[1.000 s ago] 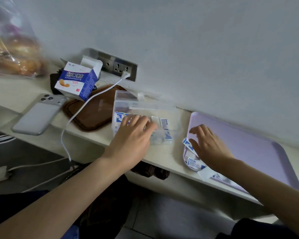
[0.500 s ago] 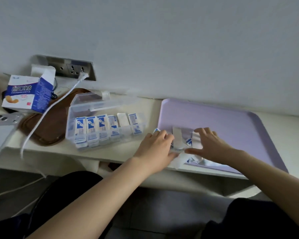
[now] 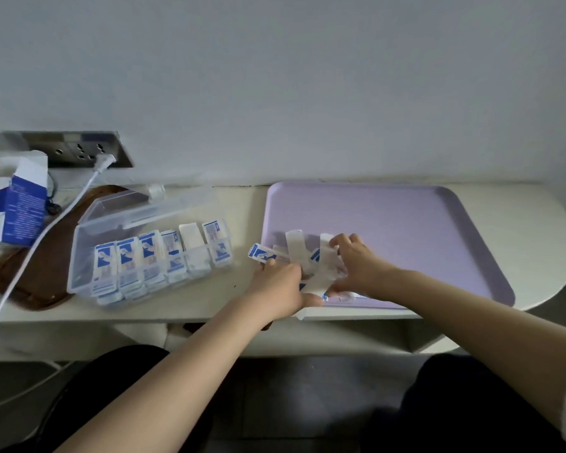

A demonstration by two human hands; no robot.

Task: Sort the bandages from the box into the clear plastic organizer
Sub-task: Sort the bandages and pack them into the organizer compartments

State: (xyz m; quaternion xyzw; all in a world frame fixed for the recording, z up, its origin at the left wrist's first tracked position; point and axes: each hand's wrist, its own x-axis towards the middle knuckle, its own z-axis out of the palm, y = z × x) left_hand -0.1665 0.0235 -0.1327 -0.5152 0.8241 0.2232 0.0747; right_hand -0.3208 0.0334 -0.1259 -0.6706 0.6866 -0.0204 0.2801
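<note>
A clear plastic organizer (image 3: 82, 253) with its lid open lies on the white shelf, several compartments filled with blue-and-white wrapped bandages (image 3: 151, 256). To its right, a loose pile of bandages (image 3: 296, 253) lies on the near left corner of a lilac tray (image 3: 406, 230). My left hand (image 3: 283, 287) grips bandages from the left side of the pile. On the pile's right side, my right hand (image 3: 356, 264) pinches bandages with curled fingers. The blue-and-white bandage box (image 3: 17, 210) stands open at the far left.
A brown tray (image 3: 46, 282) lies under the organizer's left end. A white cable (image 3: 53, 223) runs from a wall socket (image 3: 79, 150) across it and off the shelf edge. The shelf's front edge is right below my hands.
The view has swung right and closer to the tray. My left hand left the organizer and came to the bandage pile. Both hands have gathered the pile, lifting some strips upright.
</note>
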